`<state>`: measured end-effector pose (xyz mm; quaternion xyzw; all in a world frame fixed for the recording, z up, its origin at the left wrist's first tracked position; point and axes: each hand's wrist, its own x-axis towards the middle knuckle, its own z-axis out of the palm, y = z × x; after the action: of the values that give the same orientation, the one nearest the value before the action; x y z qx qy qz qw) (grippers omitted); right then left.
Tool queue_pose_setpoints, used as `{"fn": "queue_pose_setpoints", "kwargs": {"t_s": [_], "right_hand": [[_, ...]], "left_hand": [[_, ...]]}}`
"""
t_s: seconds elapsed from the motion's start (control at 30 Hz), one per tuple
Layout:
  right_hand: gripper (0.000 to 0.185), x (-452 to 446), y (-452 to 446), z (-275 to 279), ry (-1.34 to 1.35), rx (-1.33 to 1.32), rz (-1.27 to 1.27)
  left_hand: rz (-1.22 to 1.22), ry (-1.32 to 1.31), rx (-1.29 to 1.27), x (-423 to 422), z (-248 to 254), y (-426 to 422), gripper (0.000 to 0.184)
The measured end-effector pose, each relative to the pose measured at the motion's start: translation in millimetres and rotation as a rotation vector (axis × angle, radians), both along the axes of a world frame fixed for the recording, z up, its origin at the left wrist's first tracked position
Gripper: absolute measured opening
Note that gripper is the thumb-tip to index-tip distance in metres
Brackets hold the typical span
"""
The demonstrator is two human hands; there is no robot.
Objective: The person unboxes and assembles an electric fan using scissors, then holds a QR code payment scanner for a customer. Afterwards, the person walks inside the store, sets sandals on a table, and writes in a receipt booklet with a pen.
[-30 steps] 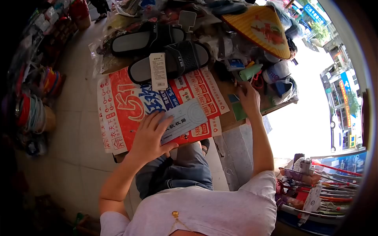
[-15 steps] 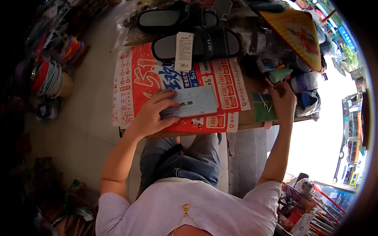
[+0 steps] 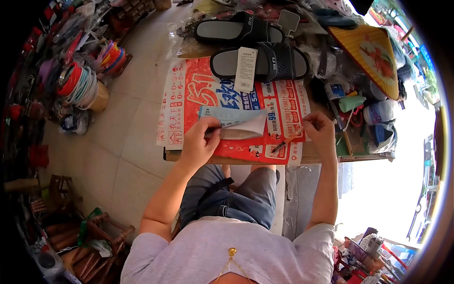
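A pale blue receipt pad [image 3: 217,113] lies on the red and white printed bag near the table's front edge. My left hand [image 3: 201,139] pinches the pad's lower left side, and its top sheet curls up so that the whitish underside shows. To the right, my right hand [image 3: 321,132] grips a pen [image 3: 285,141] by one end; the dark tip points down and left over the red bag [image 3: 194,68]. Behind the pad lies a pair of black slide sandals [image 3: 279,61] with grey footbeds. A white tag [image 3: 246,69] hangs over the nearer one.
On the table's right side are a conical straw hat [image 3: 373,54], a green bottle-like item [image 3: 351,102], shoes [image 3: 382,137] and plastic-wrapped goods. Buckets with bright rims [image 3: 82,87] stand on the floor at left. Wooden stools [image 3: 97,241] are at lower left.
My right hand has moved left from the table's right side, bringing the pen over the bag. My left hand has gone from resting on the pad to pinching it, and the top sheet has lifted.
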<state>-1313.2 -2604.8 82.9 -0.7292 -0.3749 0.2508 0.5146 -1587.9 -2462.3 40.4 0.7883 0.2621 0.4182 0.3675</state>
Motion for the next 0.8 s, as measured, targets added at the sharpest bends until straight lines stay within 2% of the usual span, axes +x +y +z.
{"fn": "queue_pose_setpoints", "kwargs": {"t_s": [0.03, 0.1, 0.13, 0.17, 0.23, 0.27, 0.37, 0.43, 0.5, 0.57, 0.6, 0.63, 0.7, 0.73, 0.8], "right_hand": [[0.008, 2, -1, 3, 0.004, -0.003, 0.002], [0.005, 8, -9, 22, 0.04, 0.137, -0.117], [0.004, 6, -11, 34, 0.001, 0.174, -0.145], [0.004, 5, -13, 42, 0.003, 0.165, -0.156], [0.004, 3, -14, 49, -0.213, 0.173, -0.138], [0.004, -2, -10, 49, -0.187, 0.128, -0.125], [0.007, -19, 4, 44, -0.248, 0.011, -0.051], [0.007, -19, 7, 23, -0.284, -0.037, -0.02], [0.008, -18, 8, 10, -0.319, -0.081, 0.015], [0.008, -20, 3, 4, -0.217, 0.227, -0.147], [0.009, -23, -2, 10, -0.089, 0.204, -0.172], [0.009, -24, -3, 8, -0.084, 0.204, -0.175], [0.01, -27, -6, -1, 0.011, 0.361, -0.202], [0.011, -27, -10, -8, -0.016, 0.371, -0.162], [0.012, -37, -7, -14, 0.052, 0.448, -0.164]], "left_hand": [[0.002, 0.004, -0.003, -1, 3, 0, 0.022], [-0.089, 0.208, 0.168, 0, 15, 0, 0.029], [-0.149, 0.331, 0.264, 1, 19, 4, 0.04], [-0.162, 0.332, 0.257, 7, 24, 3, 0.04], [-0.121, 0.379, 0.394, 25, 30, -5, 0.05], [-0.124, 0.403, 0.442, 33, 26, -7, 0.058], [-0.146, 0.393, 0.408, 63, 26, -13, 0.06], [-0.148, 0.445, 0.419, 73, 28, -16, 0.06], [-0.158, 0.506, 0.444, 77, 25, -14, 0.051], [-0.158, 0.457, 0.458, 78, 22, -12, 0.046], [-0.16, 0.404, 0.469, 78, 21, -12, 0.04], [-0.163, 0.409, 0.469, 78, 22, -13, 0.04], [-0.161, 0.448, 0.302, 78, 28, -19, 0.03], [-0.165, 0.452, 0.303, 77, 30, -20, 0.03], [-0.196, 0.478, 0.007, 75, 33, -17, 0.022]]}}
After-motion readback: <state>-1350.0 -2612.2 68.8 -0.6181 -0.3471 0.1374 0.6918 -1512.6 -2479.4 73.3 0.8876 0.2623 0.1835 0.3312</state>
